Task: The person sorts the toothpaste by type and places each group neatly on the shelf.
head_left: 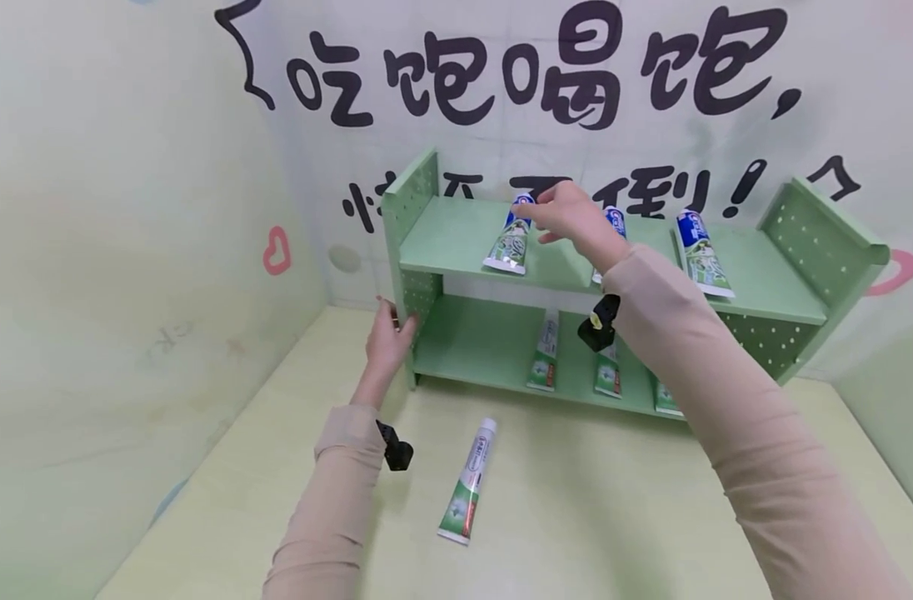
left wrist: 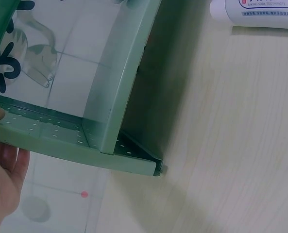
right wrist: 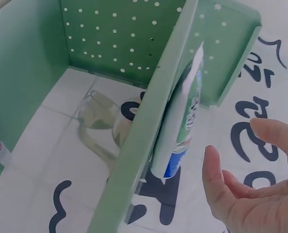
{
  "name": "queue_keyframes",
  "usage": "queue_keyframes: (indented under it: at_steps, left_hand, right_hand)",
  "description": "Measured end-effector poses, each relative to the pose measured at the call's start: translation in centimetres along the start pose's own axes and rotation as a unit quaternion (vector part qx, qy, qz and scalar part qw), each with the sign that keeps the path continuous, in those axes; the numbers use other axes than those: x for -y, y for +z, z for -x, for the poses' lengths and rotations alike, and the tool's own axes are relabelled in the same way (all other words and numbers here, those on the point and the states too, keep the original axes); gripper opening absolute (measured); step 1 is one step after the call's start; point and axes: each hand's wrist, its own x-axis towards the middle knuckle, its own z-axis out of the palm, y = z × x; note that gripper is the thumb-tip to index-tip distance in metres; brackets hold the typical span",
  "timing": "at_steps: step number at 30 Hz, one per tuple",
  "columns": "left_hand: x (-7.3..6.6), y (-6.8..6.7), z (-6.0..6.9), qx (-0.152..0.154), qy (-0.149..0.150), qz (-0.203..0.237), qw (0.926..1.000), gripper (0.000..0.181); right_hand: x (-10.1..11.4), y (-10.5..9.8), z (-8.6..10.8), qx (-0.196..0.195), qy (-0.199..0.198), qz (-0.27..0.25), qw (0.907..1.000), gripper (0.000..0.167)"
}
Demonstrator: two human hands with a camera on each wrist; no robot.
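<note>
My left hand (head_left: 385,346) grips the left side panel of a two-tier green shelf rack (head_left: 456,321); in the left wrist view its thumb and fingers lie on either side of the panel edge. Above the upper tier, my right hand (head_left: 572,218) hovers beside a blue-and-green toothpaste tube (head_left: 512,246) that lies at the left. In the right wrist view, that tube (right wrist: 182,121) rests on the shelf, apart from the spread thumb and fingers (right wrist: 212,170). Further right on this tier are another blue-and-green tube (head_left: 615,218), partly hidden by my hand, and a third one (head_left: 700,254).
White-and-green toothpaste tubes (head_left: 544,350) lie on the lower tier, some partly covered by my right arm. One more white-and-green tube (head_left: 467,487) lies on the pale table (head_left: 561,517) before the rack. Behind stands a wall (head_left: 456,150) with black lettering.
</note>
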Motion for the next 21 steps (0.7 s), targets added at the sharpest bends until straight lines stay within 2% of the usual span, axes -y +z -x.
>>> queue_keyframes:
  at_steps: [2, 5, 14, 21]
  left_hand:
    - [0.0, 0.0, 0.0, 0.0, 0.001, -0.001, 1.0, 0.035]
    - [0.0, 0.0, -0.1, 0.001, 0.002, -0.006, 1.0, 0.036]
    - [-0.3, -0.2, -0.3, 0.008, -0.007, 0.001, 0.9999, 0.038]
    - [-0.1, -0.2, -0.3, 0.014, -0.008, -0.002, 0.9999, 0.047]
  right_hand:
    - [0.1, -0.2, 0.6, 0.004, -0.002, 0.003, 1.0, 0.06]
    - [0.1, -0.3, 1.4, 0.007, -0.003, -0.008, 0.9999, 0.064]
    - [0.6, -0.4, 3.0, 0.0, -0.024, -0.047, 0.9986, 0.06]
    - [-1.0, 1.2, 4.3, 0.024, -0.046, -0.049, 0.9974, 0.06]
